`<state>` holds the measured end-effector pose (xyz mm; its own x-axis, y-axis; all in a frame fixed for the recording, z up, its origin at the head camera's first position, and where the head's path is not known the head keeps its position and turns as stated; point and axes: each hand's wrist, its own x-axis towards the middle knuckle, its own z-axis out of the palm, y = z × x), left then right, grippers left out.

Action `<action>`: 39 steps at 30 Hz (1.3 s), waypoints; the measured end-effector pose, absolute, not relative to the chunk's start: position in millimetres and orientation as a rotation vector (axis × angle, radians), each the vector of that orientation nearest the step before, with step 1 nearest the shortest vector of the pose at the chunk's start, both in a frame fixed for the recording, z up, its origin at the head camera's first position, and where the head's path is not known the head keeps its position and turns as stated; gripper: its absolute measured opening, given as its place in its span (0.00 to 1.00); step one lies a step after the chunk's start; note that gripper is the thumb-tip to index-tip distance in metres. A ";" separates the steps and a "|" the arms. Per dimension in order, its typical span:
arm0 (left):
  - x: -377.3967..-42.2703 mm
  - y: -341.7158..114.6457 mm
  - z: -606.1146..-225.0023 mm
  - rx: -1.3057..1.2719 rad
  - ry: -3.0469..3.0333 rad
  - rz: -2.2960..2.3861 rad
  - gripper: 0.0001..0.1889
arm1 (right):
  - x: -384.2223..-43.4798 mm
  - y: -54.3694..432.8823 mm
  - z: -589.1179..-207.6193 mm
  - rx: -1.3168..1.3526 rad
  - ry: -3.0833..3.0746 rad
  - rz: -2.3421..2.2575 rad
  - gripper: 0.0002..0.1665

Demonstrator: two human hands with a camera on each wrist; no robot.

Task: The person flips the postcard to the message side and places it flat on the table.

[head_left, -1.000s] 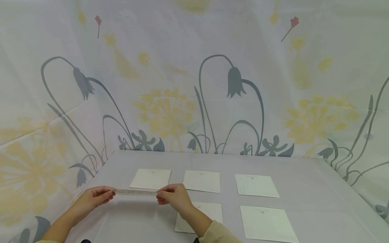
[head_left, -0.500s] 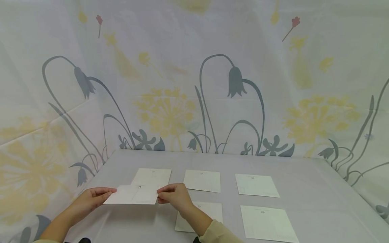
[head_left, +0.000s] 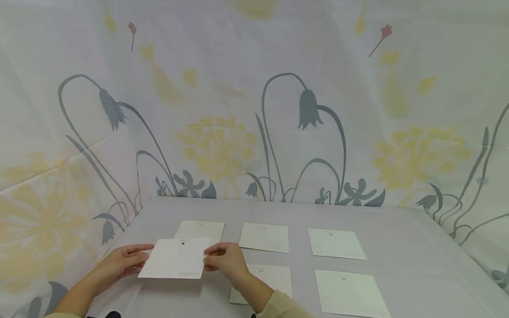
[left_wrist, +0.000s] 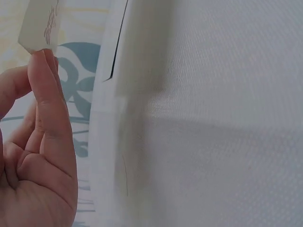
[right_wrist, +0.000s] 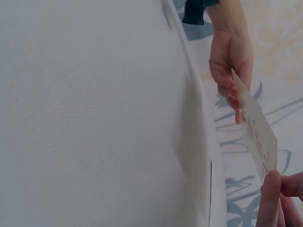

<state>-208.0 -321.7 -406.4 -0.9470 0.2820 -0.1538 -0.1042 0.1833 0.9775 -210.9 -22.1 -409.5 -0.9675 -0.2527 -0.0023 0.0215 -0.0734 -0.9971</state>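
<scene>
A white postcard (head_left: pixel 172 258) is held above the table between both hands, its near edge tipped down, a small dark emblem at the top and a row of small circles at its lower right. My left hand (head_left: pixel 119 263) pinches the left side; in the left wrist view thumb and fingertips meet at a corner of the postcard (left_wrist: pixel 35 28). On the opposite side, my right hand (head_left: pixel 228 263) pinches the edge between thumb and fingers. Reddish handwriting-like marks show on the underside of the postcard (right_wrist: pixel 258 130) in the right wrist view.
Several similar cards lie flat on the pale tablecloth (head_left: pixel 397 238): a back row with a left card (head_left: pixel 204 229), a middle card (head_left: pixel 264 238) and a right card (head_left: pixel 337 244), plus a front card (head_left: pixel 351 291) and one partly behind my right forearm (head_left: pixel 274 276). A flower-printed curtain (head_left: pixel 238 88) rises behind.
The postcard has tilted from edge-on to showing its upper face, its near edge coming down toward me. Both hands stay in nearly the same place.
</scene>
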 end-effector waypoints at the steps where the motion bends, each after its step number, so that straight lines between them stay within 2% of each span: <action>1: -207.9 -321.1 -406.8 0.154 2.175 1.813 0.25 | -210.3 -23.0 -410.1 -0.252 1.999 -2.163 0.13; 5: -207.7 -319.1 -409.3 0.155 2.228 1.750 0.28 | -207.8 -25.3 -413.2 -0.220 2.039 -2.160 0.25; 9: -206.8 -317.5 -412.1 0.149 2.321 1.673 0.30 | -205.6 -26.7 -417.8 -0.186 2.086 -2.146 0.28; 28: -202.6 -310.6 -419.9 0.142 2.406 1.492 0.30 | -195.3 -28.4 -428.9 -0.086 2.163 -2.065 0.26; 39: -203.1 -308.9 -422.9 0.162 2.467 1.395 0.27 | -193.0 -28.7 -431.0 -0.085 2.214 -1.968 0.24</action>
<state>-203.1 -308.9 -422.9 -0.9480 0.2437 -0.2047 -0.0498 0.5216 0.8517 -193.0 -28.7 -431.0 -0.9825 -0.1604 -0.0949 0.0755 0.1233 -0.9895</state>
